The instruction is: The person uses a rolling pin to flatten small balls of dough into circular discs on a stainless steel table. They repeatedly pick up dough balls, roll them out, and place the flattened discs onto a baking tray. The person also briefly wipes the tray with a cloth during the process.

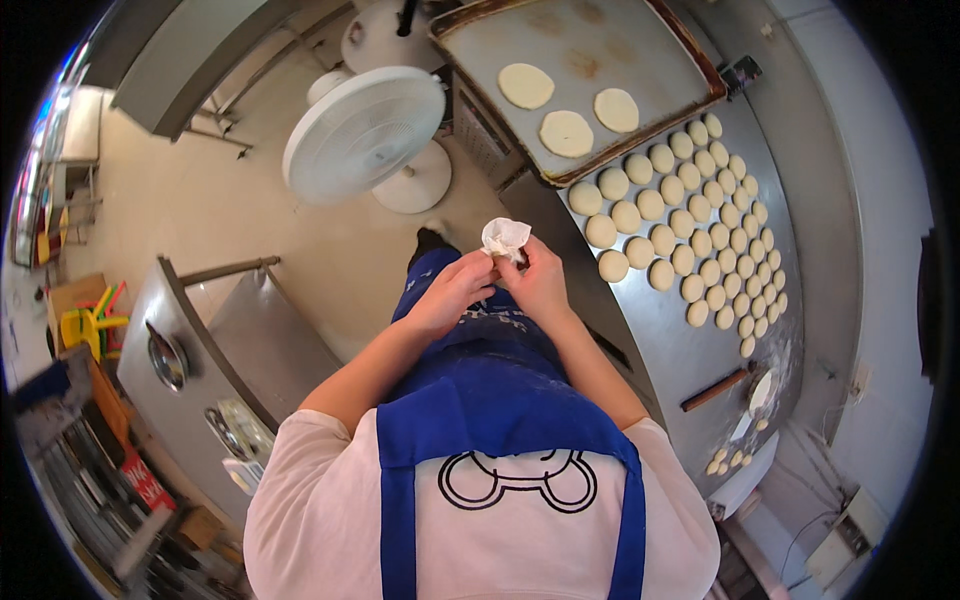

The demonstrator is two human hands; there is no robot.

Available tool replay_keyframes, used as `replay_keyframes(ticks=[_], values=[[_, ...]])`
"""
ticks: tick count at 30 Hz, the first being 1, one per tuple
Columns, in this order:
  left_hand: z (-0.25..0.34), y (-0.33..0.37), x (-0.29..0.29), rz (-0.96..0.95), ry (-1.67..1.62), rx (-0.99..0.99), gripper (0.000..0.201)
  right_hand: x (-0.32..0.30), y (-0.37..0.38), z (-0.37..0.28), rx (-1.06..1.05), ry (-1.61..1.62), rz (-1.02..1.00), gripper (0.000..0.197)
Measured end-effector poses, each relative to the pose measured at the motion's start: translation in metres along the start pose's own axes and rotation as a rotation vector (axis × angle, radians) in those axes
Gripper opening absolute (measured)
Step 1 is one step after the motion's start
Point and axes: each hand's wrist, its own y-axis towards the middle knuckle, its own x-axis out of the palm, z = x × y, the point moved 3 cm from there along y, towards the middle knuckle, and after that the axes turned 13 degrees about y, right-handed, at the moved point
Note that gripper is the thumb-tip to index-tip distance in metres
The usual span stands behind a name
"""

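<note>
In front of my blue apron, both hands meet at a crumpled white tissue [506, 236]. My right hand [541, 284] pinches it from the right, its fingers bent against the lower part. My left hand [455, 292] presses its fingertips to the same tissue from the left. The top of the tissue spreads out above the fingertips, while its lower part is hidden between the hands. To the right, flattened dough rounds [566, 134] lie on a baking tray [600, 160], and many dough balls [663, 240] stand in rows on a metal worktop [650, 335].
A white fan [365, 135] stands on the floor ahead to the left. A rolling pin [718, 388] and a white-bladed scraper [744, 425] lie at the worktop's near end. On the left is another metal table [190, 420] with bowls and utensils; a yellow stool [92, 322] stands beyond it.
</note>
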Motion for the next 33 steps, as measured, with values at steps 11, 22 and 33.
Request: replay_keyframes(ticks=[11, 22, 33], values=[[0.095, 0.122, -0.097, 0.101, 0.411, -0.087, 0.038, -0.03, 0.286, -0.011, -0.061, -0.274, 0.117, 0.028], [0.121, 0.15, -0.128, -0.006, 0.409, -0.051, 0.035, 0.055, 0.439, 0.016, -0.042, -0.452, 0.112, 0.015], [0.121, 0.165, -0.14, 0.006, 0.358, -0.02, 0.035, 0.065, 0.43, 0.012, -0.135, -0.492, -0.342, 0.029]])
